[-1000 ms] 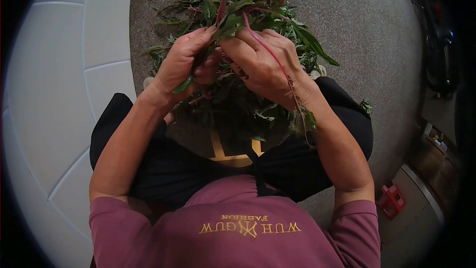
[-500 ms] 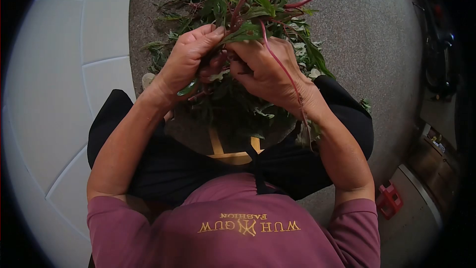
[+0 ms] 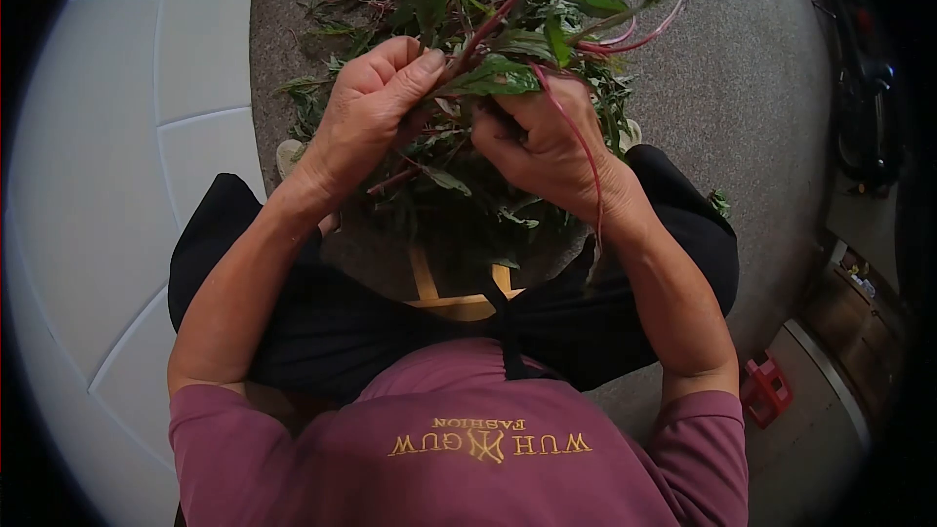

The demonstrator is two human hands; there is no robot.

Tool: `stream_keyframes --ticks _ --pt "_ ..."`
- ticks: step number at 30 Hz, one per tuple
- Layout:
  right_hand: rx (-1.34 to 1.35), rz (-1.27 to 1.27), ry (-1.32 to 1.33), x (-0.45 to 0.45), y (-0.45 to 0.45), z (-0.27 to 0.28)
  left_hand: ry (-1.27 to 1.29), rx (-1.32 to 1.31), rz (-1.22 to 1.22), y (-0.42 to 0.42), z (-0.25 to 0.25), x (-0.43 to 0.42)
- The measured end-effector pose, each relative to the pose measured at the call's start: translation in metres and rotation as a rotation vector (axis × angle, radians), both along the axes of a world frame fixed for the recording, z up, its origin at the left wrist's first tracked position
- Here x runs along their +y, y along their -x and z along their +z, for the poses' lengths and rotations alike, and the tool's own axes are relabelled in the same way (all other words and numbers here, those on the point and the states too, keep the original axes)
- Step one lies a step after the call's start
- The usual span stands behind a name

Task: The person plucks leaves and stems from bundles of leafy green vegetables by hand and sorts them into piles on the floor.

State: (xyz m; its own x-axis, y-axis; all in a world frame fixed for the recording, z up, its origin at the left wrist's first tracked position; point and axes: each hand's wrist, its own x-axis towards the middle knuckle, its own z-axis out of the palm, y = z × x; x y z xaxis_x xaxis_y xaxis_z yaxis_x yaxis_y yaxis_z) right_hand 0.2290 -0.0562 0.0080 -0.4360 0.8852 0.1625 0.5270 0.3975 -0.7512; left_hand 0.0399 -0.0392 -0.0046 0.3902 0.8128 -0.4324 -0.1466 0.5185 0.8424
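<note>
My left hand [image 3: 376, 112] is closed, thumb and fingers pinching a leafy plant with red stems [image 3: 506, 12]. Close to its right, my right hand [image 3: 551, 141] is curled with its knuckles up, under leaves and stems of the same bunch. One long thin red stem [image 3: 578, 127] hangs over the back of my right hand to the wrist. What the right fingers grip is hidden. Beneath both hands lies a heap of green leafy stems [image 3: 361, 27] on the ground.
Grey rough ground [image 3: 732, 88] lies around the heap, with pale tiles [image 3: 107, 156] at the left. A wooden stool [image 3: 459, 307] shows between my legs. At the lower right is a red plastic object [image 3: 766, 390]. A dark vehicle-like shape [image 3: 869, 107] stands at the right edge.
My hands have moved slightly apart, the right one to the right. The held red stems now lean further right, and the leaf that hung below my left hand no longer shows there.
</note>
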Motion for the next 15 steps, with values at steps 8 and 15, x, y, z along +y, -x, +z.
stream_keyframes --ticks 8,15 --pt "0.038 0.061 0.100 0.003 -0.014 -0.014 -0.044 0.098 0.070 0.021 -0.009 0.013" --pt "-0.201 -0.077 0.097 0.002 -0.042 -0.016 -0.205 0.237 0.147 0.033 -0.004 0.022"
